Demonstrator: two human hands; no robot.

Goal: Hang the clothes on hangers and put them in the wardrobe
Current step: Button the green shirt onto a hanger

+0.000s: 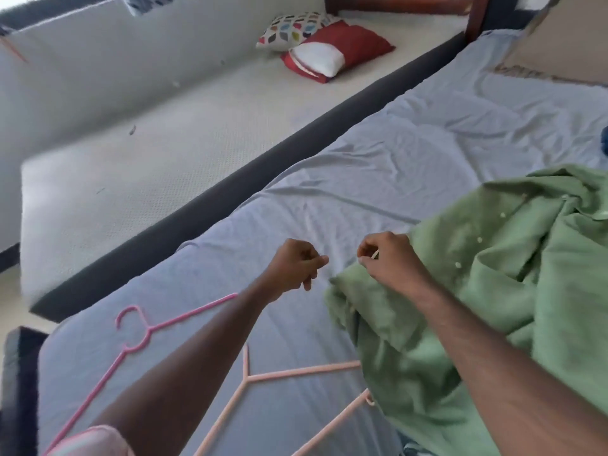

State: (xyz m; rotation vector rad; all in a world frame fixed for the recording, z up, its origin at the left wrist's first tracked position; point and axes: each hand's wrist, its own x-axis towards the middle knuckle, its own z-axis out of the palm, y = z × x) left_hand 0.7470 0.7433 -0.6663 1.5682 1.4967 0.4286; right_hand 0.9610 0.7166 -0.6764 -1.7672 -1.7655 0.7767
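Observation:
A green buttoned shirt [493, 291] lies crumpled on the right side of the bed. My right hand [388, 261] rests at its left edge, fingers pinched on the fabric. My left hand [296, 264] hovers just left of it over the sheet, fingers curled with nothing in them. A bright pink hanger [144, 334] lies on the sheet under my left forearm. A pale pink hanger [263, 378] lies nearer me, its right end tucked under the shirt.
The bed has a light blue sheet [411, 153] and a dark side rail [263, 166]. Beyond the rail lies a bare white mattress [158, 153] with a patterned cushion [292, 29] and a red pillow [342, 51]. A beige cover [566, 44] sits at the far right.

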